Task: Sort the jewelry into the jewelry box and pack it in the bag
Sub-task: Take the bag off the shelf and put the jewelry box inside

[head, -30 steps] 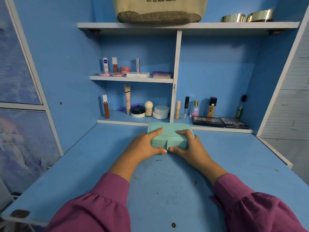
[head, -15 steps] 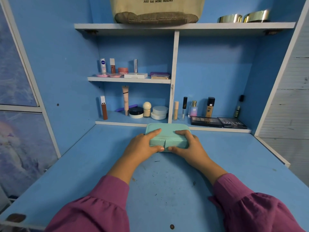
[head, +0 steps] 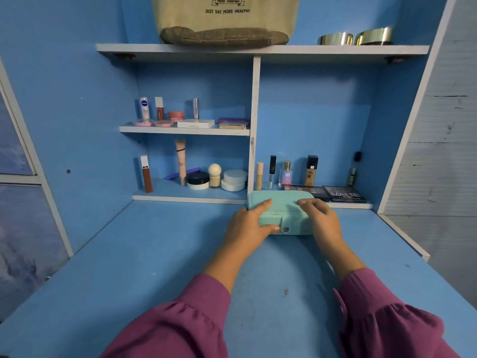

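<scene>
Shifted rightward across the desk since a second ago, box and both hands together, with the right thumb now off the front clasp. Nearest, two purple sleeves (head: 180, 329), one on each arm. Beyond them, one blue desk (head: 144, 267), scuffed and speckled between the forearms. Left hand (head: 249, 224) gripping the box's left end, fingers curled over the lid, thumb pressed to the front face beside the round clasp. Right hand (head: 321, 219) gripping the right end, fingers curled over the lid's top edge; thumb hidden. One mint-green jewelry box (head: 281, 209), lid down, flat on the desk between the two hands, back edge close to the lowest shelf ledge. Just past the right hand, two dark palettes (head: 344, 194) lying flat side by side, one lettered MATTE. Behind those, a row of four upright bottles and tubes (head: 286, 174), plus one small dark item in the far corner. Past the left hand, on the lower left shelf, round jars (head: 233, 179), a ball-topped applicator and two upright tubes. Higher, one short shelf (head: 184, 130) with several small cosmetics, count unclear. Farthest and highest, above both hands, one beige bag (head: 224, 21) printed JUST EAT MORE HEALTHY, and right of it two shiny gold bangles (head: 355, 37).
</scene>
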Motion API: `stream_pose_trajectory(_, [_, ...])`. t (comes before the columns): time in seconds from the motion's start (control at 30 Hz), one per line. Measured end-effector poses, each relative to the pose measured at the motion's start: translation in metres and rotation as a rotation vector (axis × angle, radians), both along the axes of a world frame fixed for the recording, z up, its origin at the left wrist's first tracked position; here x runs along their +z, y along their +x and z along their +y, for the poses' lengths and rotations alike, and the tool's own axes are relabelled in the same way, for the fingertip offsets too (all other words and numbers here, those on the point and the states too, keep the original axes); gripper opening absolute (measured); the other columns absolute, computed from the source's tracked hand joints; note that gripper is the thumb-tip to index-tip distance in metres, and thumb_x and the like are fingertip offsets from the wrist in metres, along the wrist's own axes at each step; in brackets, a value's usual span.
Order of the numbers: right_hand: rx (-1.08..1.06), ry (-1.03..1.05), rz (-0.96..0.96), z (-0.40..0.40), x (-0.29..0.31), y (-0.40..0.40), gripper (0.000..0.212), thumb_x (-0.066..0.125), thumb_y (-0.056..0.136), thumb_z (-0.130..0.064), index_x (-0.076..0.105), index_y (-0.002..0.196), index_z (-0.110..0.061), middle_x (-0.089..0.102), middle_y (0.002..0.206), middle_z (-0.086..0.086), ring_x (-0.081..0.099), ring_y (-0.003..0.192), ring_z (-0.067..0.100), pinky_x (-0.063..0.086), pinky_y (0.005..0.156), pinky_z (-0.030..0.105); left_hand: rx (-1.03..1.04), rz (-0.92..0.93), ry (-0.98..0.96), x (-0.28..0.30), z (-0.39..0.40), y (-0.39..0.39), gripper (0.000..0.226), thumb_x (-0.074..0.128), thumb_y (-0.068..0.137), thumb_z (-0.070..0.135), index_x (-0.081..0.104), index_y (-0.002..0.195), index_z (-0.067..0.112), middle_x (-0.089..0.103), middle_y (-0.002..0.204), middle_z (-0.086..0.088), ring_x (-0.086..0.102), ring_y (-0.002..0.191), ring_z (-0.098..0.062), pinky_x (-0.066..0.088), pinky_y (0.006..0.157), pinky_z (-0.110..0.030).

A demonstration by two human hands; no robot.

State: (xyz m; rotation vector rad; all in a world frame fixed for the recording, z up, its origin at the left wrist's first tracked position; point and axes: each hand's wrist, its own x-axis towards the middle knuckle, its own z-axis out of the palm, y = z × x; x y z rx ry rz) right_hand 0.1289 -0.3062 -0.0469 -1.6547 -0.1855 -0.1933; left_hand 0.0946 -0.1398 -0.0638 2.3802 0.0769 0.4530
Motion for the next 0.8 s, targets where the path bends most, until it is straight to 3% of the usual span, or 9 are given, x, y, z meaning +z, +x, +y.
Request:
stream_pose_trajectory(0.33, [-0.020, -0.026, 0.041, -0.014, -0.011, 0.014, 0.010, 0.061, 0.087, -0.011, 0.066, 0.092, -0.018, 0.061, 0.080, -0.002, 0.053, 0.072, 0.012, 0.039, 0.061, 0.023, -0.025, 0.039, 0.033, -0.005, -0.015, 0.012, 0.069, 0.071, 0.080, 0.043, 0.038, 0.141, 0.043, 0.052, 0.124, -0.007, 0.050, 0.116, -0.024, 0.044, 0.099, -0.034])
stream_pose_trajectory(0.5, [-0.023, -0.049, 0.010, -0.013, -0.011, 0.014, 0.008, 0.061, 0.087, -0.012, 0.065, 0.090, -0.018, 0.062, 0.087, 0.002, 0.055, 0.075, 0.013, 0.043, 0.059, 0.014, -0.047, 0.050, 0.038, -0.006, -0.011, 0.011, 0.073, 0.068, 0.084, 0.042, 0.030, 0.146, 0.041, 0.051, 0.132, -0.006, 0.050, 0.119, -0.023, 0.043, 0.101, -0.035])
stream_pose_trajectory(0.57, [-0.048, -0.105, -0.041, -0.012, -0.013, 0.016, 0.006, 0.064, 0.085, -0.021, 0.066, 0.088, -0.026, 0.062, 0.106, 0.005, 0.057, 0.097, 0.019, 0.047, 0.079, 0.020, -0.033, 0.041, 0.030, -0.005, -0.007, 0.007, 0.074, 0.065, 0.085, 0.045, 0.027, 0.148, 0.036, 0.048, 0.138, -0.005, 0.046, 0.125, -0.024, 0.041, 0.103, -0.035])
stream_pose_trajectory(0.63, [-0.091, -0.187, -0.100, -0.010, -0.011, 0.013, 0.007, 0.065, 0.085, -0.027, 0.066, 0.091, -0.031, 0.054, 0.127, 0.005, 0.049, 0.120, 0.020, 0.041, 0.101, 0.039, -0.001, 0.016, 0.014, -0.004, -0.003, 0.002, 0.072, 0.059, 0.088, 0.050, 0.026, 0.149, 0.031, 0.043, 0.144, -0.005, 0.040, 0.131, -0.024, 0.037, 0.106, -0.037])
stream_pose_trajectory(0.7, [-0.126, -0.183, -0.176, -0.004, -0.004, 0.007, 0.009, 0.064, 0.087, -0.023, 0.066, 0.094, -0.029, 0.050, 0.133, 0.005, 0.042, 0.128, 0.019, 0.034, 0.109, 0.042, 0.043, -0.027, 0.009, 0.003, 0.002, -0.004, 0.067, 0.052, 0.091, 0.053, 0.027, 0.149, 0.030, 0.041, 0.146, -0.003, 0.036, 0.134, -0.024, 0.036, 0.107, -0.038])
stream_pose_trajectory(0.8, [-0.133, -0.155, -0.266, 0.009, 0.017, -0.001, 0.011, 0.065, 0.086, -0.021, 0.064, 0.091, -0.031, 0.052, 0.131, 0.003, 0.041, 0.129, 0.016, 0.035, 0.107, 0.039, 0.097, -0.094, 0.082, 0.020, 0.014, -0.009, 0.063, 0.046, 0.093, 0.054, 0.028, 0.148, 0.030, 0.040, 0.147, -0.002, 0.029, 0.136, -0.024, 0.032, 0.108, -0.037])
